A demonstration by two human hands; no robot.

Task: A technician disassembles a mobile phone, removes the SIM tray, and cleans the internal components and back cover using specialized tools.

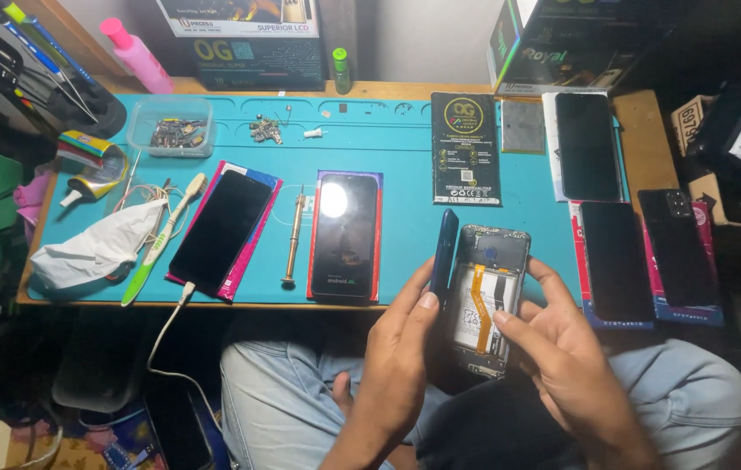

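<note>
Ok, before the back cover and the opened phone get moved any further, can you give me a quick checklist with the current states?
1. Left hand grips blue back cover: ok, held on edge.
2. Right hand supports opened phone: ok.
3. Orange flex cable lies flat and unpinched: ok, though its connector ends cannot be told.
4. Screwdriver is on the teal mat: ok.
5. All screws out: cannot tell.
</note>
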